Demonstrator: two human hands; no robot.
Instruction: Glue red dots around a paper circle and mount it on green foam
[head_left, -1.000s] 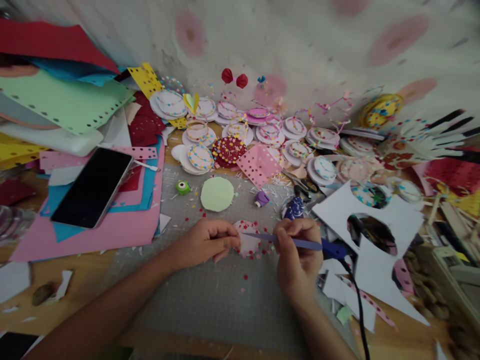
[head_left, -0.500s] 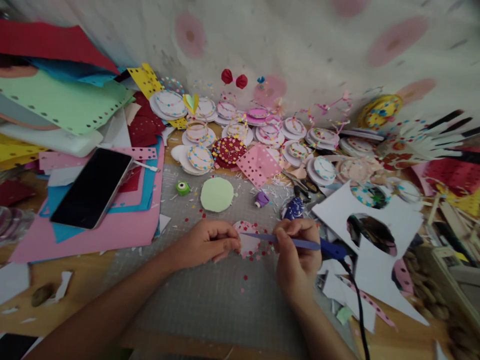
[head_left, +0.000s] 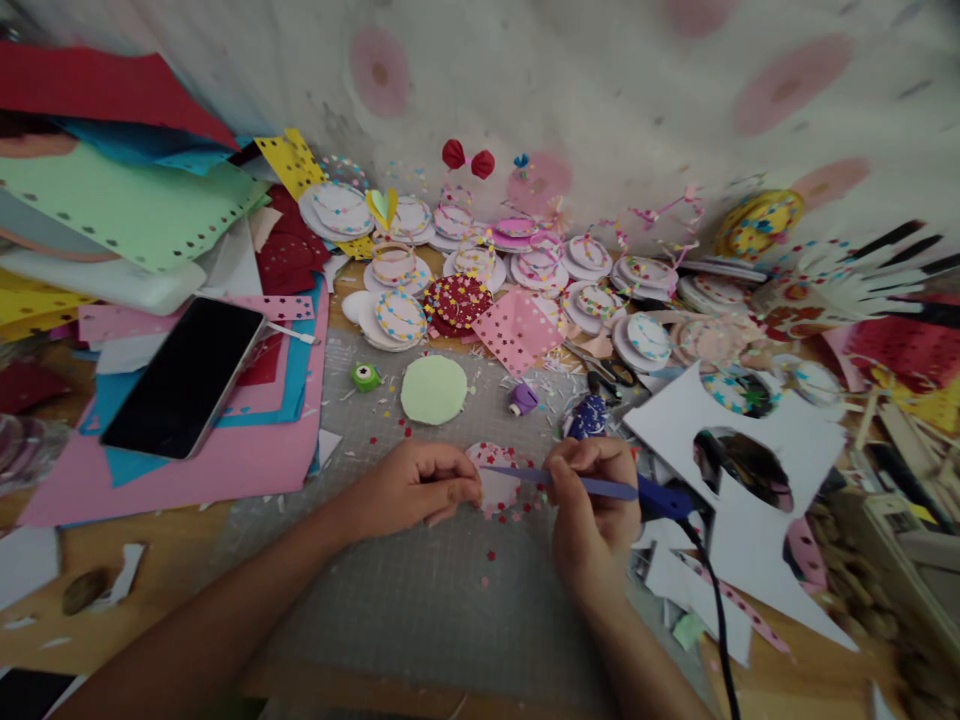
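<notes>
A pink paper disc [head_left: 499, 488] with small red stars around its rim is low in the middle of the grey cutting mat [head_left: 420, 610]. My left hand [head_left: 427, 482] has thumb and fingers pinched at the disc's left edge. Blue-violet tweezers [head_left: 611, 489] lie in the closed fingers of my right hand [head_left: 596, 510]. Their thin tip points left across the disc, close to my left fingertips. Whether a star sits in the tip is too small to tell. Loose red stars [head_left: 510, 512] are scattered around the disc.
Behind the disc are a pale green paper round [head_left: 433, 389], a green punch [head_left: 365, 376] and a purple punch [head_left: 523, 398]. Decorated paper hats [head_left: 397, 318] line the back. A corded blue tool [head_left: 664, 497] and cut white card [head_left: 750, 530] lie right; a phone [head_left: 187, 375] lies left.
</notes>
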